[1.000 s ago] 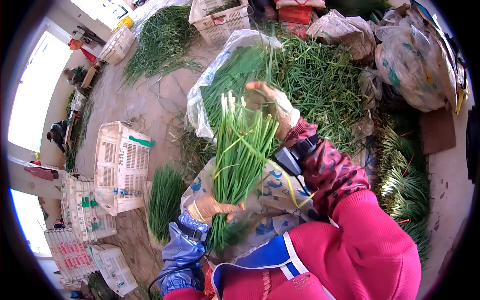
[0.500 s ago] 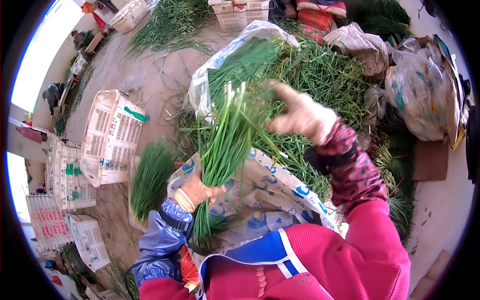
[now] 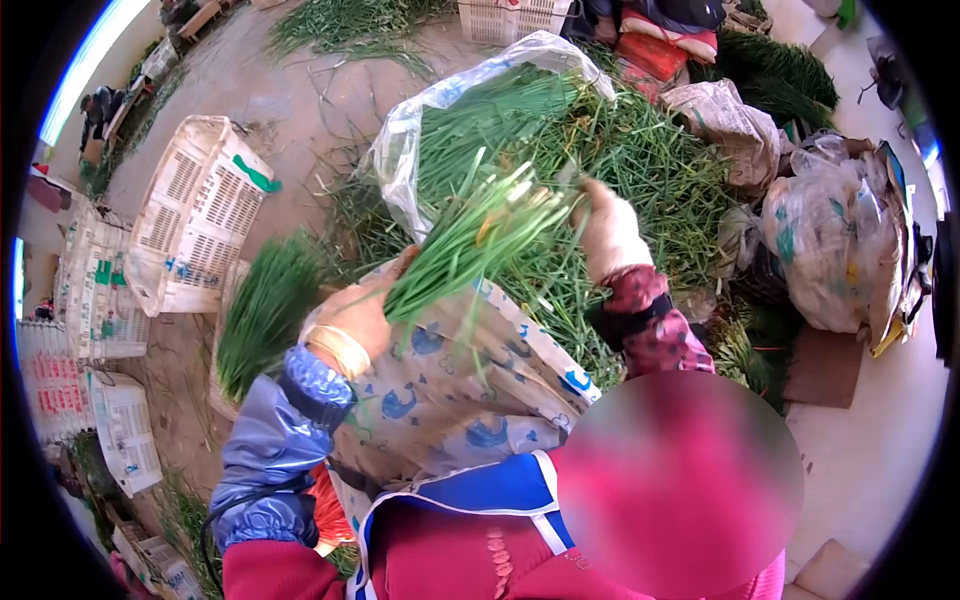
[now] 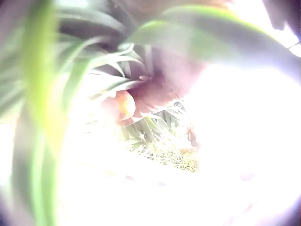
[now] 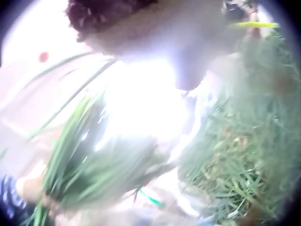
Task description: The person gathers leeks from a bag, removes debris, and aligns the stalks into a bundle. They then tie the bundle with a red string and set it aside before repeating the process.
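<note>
In the head view my left hand (image 3: pixel 352 318) grips a bunch of long green stalks (image 3: pixel 455 250), their pale ends pointing up and right. My right hand (image 3: pixel 606 228), in a light glove, is just right of those pale ends; its fingers are partly blurred, and whether they touch a stalk is unclear. Glare washes out much of the left wrist view, where green leaves (image 4: pixel 40 94) cross close to the lens. The right wrist view shows the bunch (image 5: pixel 89 165) with my left hand (image 5: pixel 33 188) at its lower end.
Beyond the hands lies a clear plastic bag (image 3: pixel 400 165) of green stalks, beside a loose green pile (image 3: pixel 660 180). A patterned sheet (image 3: pixel 450 380) covers the lap. White crates (image 3: pixel 195 215) and another green bunch (image 3: pixel 265 310) stand at left; stuffed plastic bags (image 3: pixel 825 235) are at right.
The held bunch has tilted from near upright towards the right, and my left hand has moved left and up. My right hand has moved right of the pale ends. The head view has shifted.
</note>
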`<state>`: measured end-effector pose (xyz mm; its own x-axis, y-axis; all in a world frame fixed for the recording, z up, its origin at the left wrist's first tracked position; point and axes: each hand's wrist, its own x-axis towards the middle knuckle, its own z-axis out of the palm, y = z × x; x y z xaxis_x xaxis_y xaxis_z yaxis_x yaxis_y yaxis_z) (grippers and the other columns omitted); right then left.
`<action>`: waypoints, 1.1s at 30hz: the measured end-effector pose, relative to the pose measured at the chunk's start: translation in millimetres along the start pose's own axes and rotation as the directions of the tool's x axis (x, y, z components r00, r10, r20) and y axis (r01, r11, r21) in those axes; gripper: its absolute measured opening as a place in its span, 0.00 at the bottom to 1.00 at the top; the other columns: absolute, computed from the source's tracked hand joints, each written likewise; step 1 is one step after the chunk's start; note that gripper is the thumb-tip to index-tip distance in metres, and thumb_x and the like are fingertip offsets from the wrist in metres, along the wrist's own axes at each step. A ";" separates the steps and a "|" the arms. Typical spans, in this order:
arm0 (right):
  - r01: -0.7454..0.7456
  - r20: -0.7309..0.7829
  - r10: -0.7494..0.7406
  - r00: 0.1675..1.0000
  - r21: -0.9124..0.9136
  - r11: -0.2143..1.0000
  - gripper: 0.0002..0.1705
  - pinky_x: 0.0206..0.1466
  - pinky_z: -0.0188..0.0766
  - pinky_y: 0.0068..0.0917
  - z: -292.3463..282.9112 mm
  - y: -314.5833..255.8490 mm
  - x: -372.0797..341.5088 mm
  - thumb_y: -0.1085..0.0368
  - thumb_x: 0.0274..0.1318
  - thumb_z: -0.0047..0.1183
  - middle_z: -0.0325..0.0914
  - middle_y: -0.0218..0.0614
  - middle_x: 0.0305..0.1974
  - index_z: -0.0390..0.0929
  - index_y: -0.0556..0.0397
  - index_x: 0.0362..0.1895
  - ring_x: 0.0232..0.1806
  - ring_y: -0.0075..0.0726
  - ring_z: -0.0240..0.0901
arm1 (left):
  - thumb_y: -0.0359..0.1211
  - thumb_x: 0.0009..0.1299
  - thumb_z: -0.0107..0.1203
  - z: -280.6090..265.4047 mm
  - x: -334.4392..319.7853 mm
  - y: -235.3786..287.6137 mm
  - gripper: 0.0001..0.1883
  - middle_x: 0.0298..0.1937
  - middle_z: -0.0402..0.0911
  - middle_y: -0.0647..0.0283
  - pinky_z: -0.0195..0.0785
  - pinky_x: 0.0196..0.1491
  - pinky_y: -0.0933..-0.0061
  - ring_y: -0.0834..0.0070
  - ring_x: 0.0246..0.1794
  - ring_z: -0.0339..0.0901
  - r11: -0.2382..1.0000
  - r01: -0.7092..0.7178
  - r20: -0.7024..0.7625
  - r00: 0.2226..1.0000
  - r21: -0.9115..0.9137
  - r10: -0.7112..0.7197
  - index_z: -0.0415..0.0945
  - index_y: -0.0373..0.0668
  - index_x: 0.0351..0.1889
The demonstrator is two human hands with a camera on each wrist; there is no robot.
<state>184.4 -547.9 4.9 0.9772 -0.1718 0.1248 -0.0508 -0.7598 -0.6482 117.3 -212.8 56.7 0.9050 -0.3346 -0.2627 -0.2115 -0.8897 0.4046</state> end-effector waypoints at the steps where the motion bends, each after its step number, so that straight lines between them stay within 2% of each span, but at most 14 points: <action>1: -0.169 -0.016 0.170 0.985 0.041 0.985 0.14 0.40 0.76 0.36 -1.5 30.8 13.3 0.64 0.61 0.53 0.83 0.43 0.35 0.78 0.48 0.51 0.36 0.43 0.81 | 0.46 0.74 0.46 4.5 -0.3 -8.5 0.31 0.53 0.79 0.48 0.71 0.47 0.50 0.42 0.47 0.76 1.000 0.002 0.000 1.000 -0.002 -0.002 0.53 0.65 0.75; 4: -0.555 0.175 0.545 0.820 0.478 0.681 0.20 0.31 0.74 0.30 -25.1 108.8 34.3 0.66 0.63 0.48 0.81 0.37 0.31 0.75 0.48 0.59 0.27 0.29 0.77 | 0.45 0.74 0.44 13.9 -4.9 -23.8 0.29 0.55 0.78 0.49 0.71 0.49 0.52 0.43 0.48 0.76 0.984 0.119 0.101 0.986 0.130 -0.133 0.55 0.64 0.74; 6: -0.670 0.234 0.633 0.738 0.361 0.648 0.23 0.28 0.73 0.28 -40.0 101.5 27.2 0.64 0.63 0.49 0.81 0.36 0.31 0.72 0.49 0.63 0.25 0.28 0.76 | 0.46 0.74 0.45 21.8 -8.8 -29.8 0.29 0.56 0.78 0.51 0.71 0.51 0.55 0.47 0.51 0.76 0.988 0.082 0.029 0.996 0.132 -0.086 0.56 0.63 0.74; 8: -0.271 0.178 0.401 0.899 -0.493 0.827 0.32 0.48 0.77 0.37 -46.4 109.4 21.7 0.52 0.56 0.57 0.82 0.46 0.42 0.69 0.49 0.63 0.44 0.49 0.81 | 0.46 0.74 0.46 30.8 -5.7 -36.8 0.30 0.55 0.79 0.52 0.71 0.51 0.56 0.49 0.51 0.76 0.988 0.093 -0.002 0.996 0.125 -0.094 0.54 0.65 0.75; 10: -0.190 0.196 0.323 0.926 -0.496 0.847 0.38 0.59 0.72 0.39 -61.2 49.6 11.6 0.48 0.51 0.60 0.79 0.47 0.52 0.68 0.50 0.65 0.54 0.52 0.76 | 0.47 0.73 0.47 26.8 -4.1 -27.4 0.32 0.54 0.80 0.52 0.72 0.51 0.57 0.50 0.51 0.77 0.995 0.076 -0.061 0.996 0.056 -0.073 0.53 0.67 0.75; 13: -0.204 0.226 0.120 0.967 0.402 0.893 0.19 0.58 0.71 0.35 -57.3 -7.4 -2.8 0.59 0.51 0.63 0.74 0.38 0.60 0.83 0.50 0.48 0.57 0.44 0.75 | 0.48 0.72 0.50 26.7 -3.7 -20.5 0.34 0.49 0.81 0.52 0.72 0.49 0.56 0.50 0.47 0.78 0.999 0.028 -0.197 0.980 0.018 -0.024 0.51 0.70 0.76; 14: -0.023 0.113 -0.029 0.993 0.435 0.900 0.19 0.61 0.70 0.35 -51.1 -18.3 -5.4 0.60 0.50 0.64 0.71 0.40 0.64 0.83 0.49 0.48 0.59 0.43 0.74 | 0.49 0.71 0.51 27.3 -4.4 -19.5 0.35 0.47 0.81 0.52 0.72 0.48 0.56 0.50 0.46 0.79 1.000 0.012 -0.245 0.969 0.026 -0.005 0.50 0.71 0.76; 18: 0.316 0.063 -0.310 0.949 -0.137 0.939 0.21 0.69 0.62 0.45 -38.9 -77.3 -15.8 0.50 0.48 0.64 0.62 0.50 0.69 0.84 0.50 0.42 0.71 0.61 0.56 | 0.32 0.68 0.54 21.9 -6.4 1.1 0.39 0.40 0.82 0.55 0.74 0.40 0.56 0.52 0.38 0.81 0.983 0.107 -0.312 0.948 0.150 -0.056 0.52 0.68 0.76; 22: 0.397 0.014 -0.400 0.917 -0.150 0.905 0.15 0.65 0.68 0.46 3.3 -88.5 -17.4 0.57 0.48 0.63 0.69 0.46 0.63 0.85 0.45 0.42 0.68 0.55 0.62 | 0.33 0.65 0.56 39.8 -4.0 3.7 0.43 0.37 0.81 0.55 0.73 0.33 0.56 0.53 0.33 0.81 0.969 0.119 -0.450 0.893 0.218 -0.008 0.49 0.72 0.77; 24: 0.359 -0.195 -0.376 0.906 -0.118 0.926 0.08 0.60 0.72 0.41 3.4 -87.2 -15.9 0.63 0.51 0.62 0.77 0.44 0.55 0.86 0.43 0.38 0.62 0.51 0.70 | 0.39 0.68 0.56 48.1 -3.5 2.7 0.41 0.30 0.77 0.51 0.71 0.30 0.52 0.50 0.27 0.78 0.965 0.189 -0.465 0.881 0.182 -0.085 0.48 0.75 0.77; 26: -0.053 -0.155 0.228 0.961 0.706 0.707 0.04 0.43 0.75 0.28 -10.9 -74.9 -8.2 0.63 0.58 0.58 0.83 0.32 0.35 0.83 0.47 0.35 0.37 0.33 0.78 | 0.37 0.67 0.57 56.7 -5.4 -1.5 0.42 0.29 0.78 0.49 0.69 0.30 0.50 0.48 0.29 0.78 0.974 0.182 -0.506 0.858 0.134 -0.090 0.47 0.72 0.77; 30: 0.182 -0.236 0.502 0.832 0.971 0.154 0.11 0.28 0.74 0.26 -64.0 -18.9 22.4 0.62 0.66 0.51 0.74 0.32 0.21 0.79 0.56 0.35 0.21 0.26 0.71 | 0.38 0.68 0.56 57.4 -8.2 -0.3 0.41 0.31 0.80 0.47 0.69 0.34 0.48 0.46 0.32 0.78 0.975 0.215 -0.497 0.853 0.056 -0.159 0.47 0.69 0.78; 32: 0.110 -0.231 0.464 0.855 0.956 0.274 0.10 0.35 0.77 0.26 -77.5 27.9 26.0 0.64 0.65 0.52 0.79 0.33 0.30 0.79 0.58 0.42 0.27 0.28 0.75 | 0.38 0.69 0.55 58.0 -10.2 -1.8 0.41 0.33 0.80 0.47 0.69 0.35 0.48 0.46 0.33 0.79 0.980 0.200 -0.512 0.843 0.014 -0.165 0.47 0.68 0.78; 33: -0.078 -0.233 0.404 0.885 0.780 0.621 0.13 0.42 0.77 0.28 -77.2 26.5 22.2 0.62 0.64 0.54 0.81 0.37 0.37 0.79 0.57 0.47 0.34 0.33 0.78 | 0.38 0.68 0.55 58.6 -10.3 -2.9 0.41 0.37 0.81 0.49 0.71 0.35 0.50 0.47 0.35 0.80 0.980 0.199 -0.518 0.838 -0.005 -0.173 0.47 0.70 0.78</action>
<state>188.8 -620.3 48.5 0.7957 -0.6052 0.0236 0.0530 0.0308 -0.9981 87.0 -225.0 6.9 0.9859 0.0344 0.1636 -0.0251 -0.9369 0.3487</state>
